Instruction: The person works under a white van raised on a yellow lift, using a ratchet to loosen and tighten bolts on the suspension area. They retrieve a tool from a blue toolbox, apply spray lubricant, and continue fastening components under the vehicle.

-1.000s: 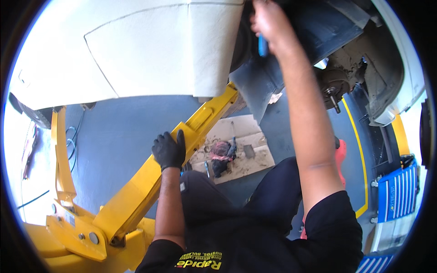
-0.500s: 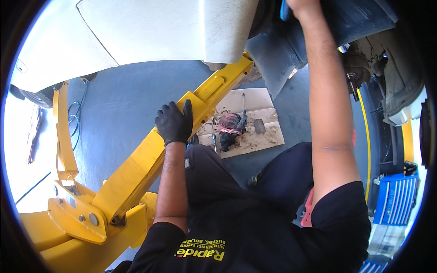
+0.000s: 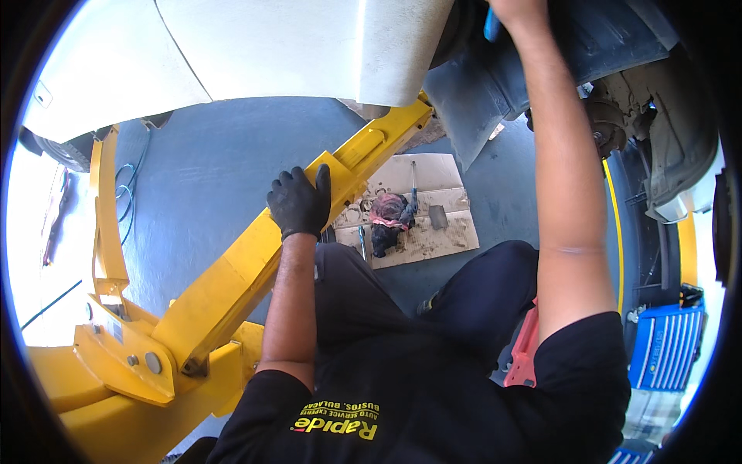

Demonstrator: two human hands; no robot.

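My left hand [image 3: 298,203], in a black glove, rests on a yellow lift arm [image 3: 232,267]. Its fingers curl over the arm's left edge, with the thumb apart on top. At the top edge of the view, my bare right hand [image 3: 519,11] is raised by the dark wheel-arch liner [image 3: 560,54] of a car. It is closed around a blue handle [image 3: 491,26]; the rest of that tool and most of the fingers are cut off. Below, on the floor, a stained cardboard sheet [image 3: 456,232] bears a reddish rag [image 3: 388,210], a dark rag [image 3: 384,239] and a screwdriver-like tool [image 3: 414,185].
A pale car body panel [image 3: 270,54] overhangs the top left. Brake and suspension parts [image 3: 607,127] hang at the upper right. The lift's yellow base [image 3: 116,371] fills the lower left. A red stool-like piece [image 3: 523,352] and a blue tool cabinet [image 3: 666,348] are at right.
The view has shifted slightly. My right hand and the blue handle have moved a little at the top edge. My left hand keeps its place on the lift arm.
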